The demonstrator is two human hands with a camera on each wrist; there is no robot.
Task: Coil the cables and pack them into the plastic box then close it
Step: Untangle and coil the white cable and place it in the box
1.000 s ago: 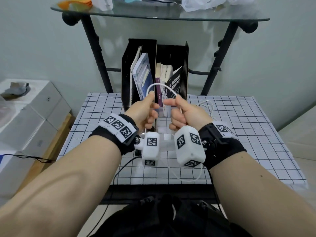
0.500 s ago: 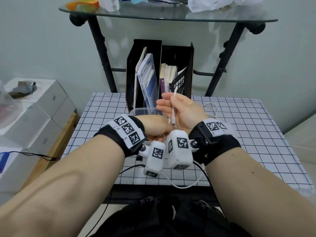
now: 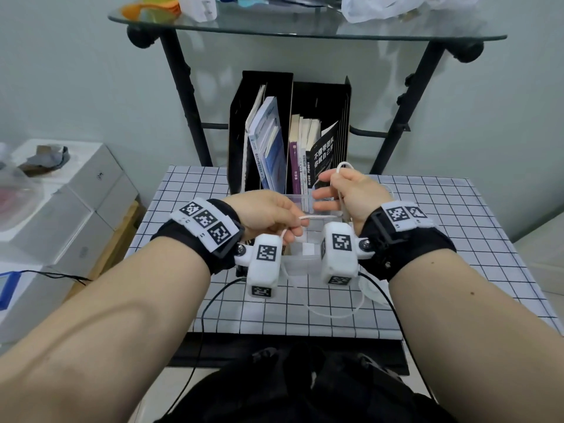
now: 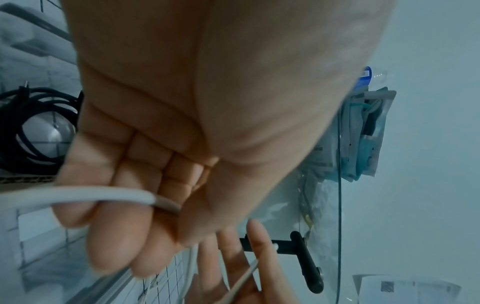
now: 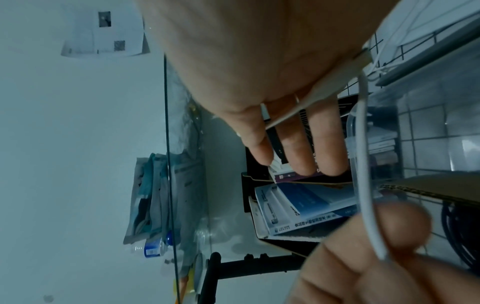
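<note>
— White cable (image 3: 332, 314) first: slack, drooping in a bow over the near edge of the table (image 3: 244, 315). Not yet taken up.

— And just beyond?

— Clear plastic box (image 3: 300, 264), standing open on the table between the two wrists. Nothing white seen inside. Lid not made out.

— Left hand (image 3: 268, 215)?

— Lower than a second ago, and drawn off to the left. Fingers (image 4: 122, 242) curled, pinching the white cable just above the box.

— Right hand (image 3: 351, 193)?

— Raised, over the box's far rim. Thumb and forefinger nipping a small loop at the top. Other fingers (image 5: 306, 148) held straight, with cable running down across the palm.

— Changed how, then?

— A second ago: one high arch strung between both hands. Half a second ago: left tucked under right. Now: parted again, with a short taut run stretched level from left pinch to right palm.

— Meaning?

— Probably one more turn laid round the right hand, and another being fed. Coiling under way, packing not begun.

— Anything else waiting?

— Black cable (image 4: 33, 127), lying in a loose coil on the table, seen only from the left wrist. Untouched, by the look of it.

— Farther back?

— Black file holder (image 3: 265, 87) with books (image 3: 265, 141) at the table's rear. Glass shelf (image 3: 305, 32) above.
</note>
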